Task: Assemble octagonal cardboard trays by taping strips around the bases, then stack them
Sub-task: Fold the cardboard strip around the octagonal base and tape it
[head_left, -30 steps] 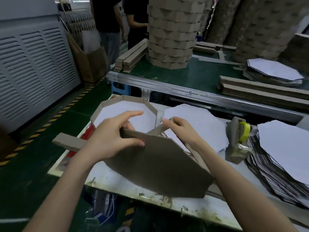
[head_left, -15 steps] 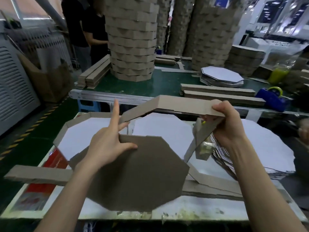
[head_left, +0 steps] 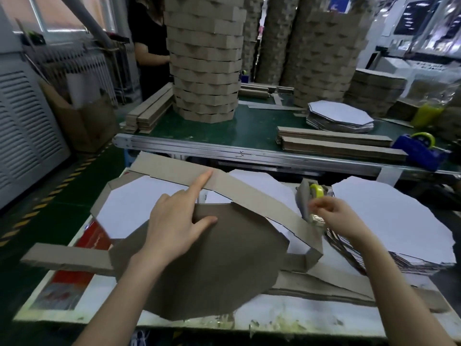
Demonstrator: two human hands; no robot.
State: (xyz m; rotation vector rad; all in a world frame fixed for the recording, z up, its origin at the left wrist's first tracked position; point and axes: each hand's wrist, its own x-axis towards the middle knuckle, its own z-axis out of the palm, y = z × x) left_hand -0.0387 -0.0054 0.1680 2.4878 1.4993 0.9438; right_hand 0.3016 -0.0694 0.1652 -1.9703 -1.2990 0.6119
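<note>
A brown octagonal base (head_left: pixel 212 265) stands tilted on the white table (head_left: pixel 274 318), its plain side toward me. My left hand (head_left: pixel 174 226) grips its top edge, thumb on the front. The index finger is stretched out and presses on a long cardboard strip (head_left: pixel 249 193). This strip runs along the base's far edges and folds down at the right. My right hand (head_left: pixel 334 216) is at the tape dispenser (head_left: pixel 310 196) with the yellow roll. Its curled fingers pinch the tape end, though the hand is blurred.
A finished tray (head_left: pixel 134 203) with a white inside lies behind the base at left. A stack of white bases (head_left: pixel 386 221) sits at right, with loose strips (head_left: pixel 64 258) beside and beneath the base. Beyond is a green bench (head_left: pixel 249 131) with tall tray stacks (head_left: pixel 204 58); a person (head_left: pixel 149 46) stands there.
My right hand let go of the strip and moved down to the tape dispenser. The strip dropped along the base's far edge, and my left index finger now presses on it.
</note>
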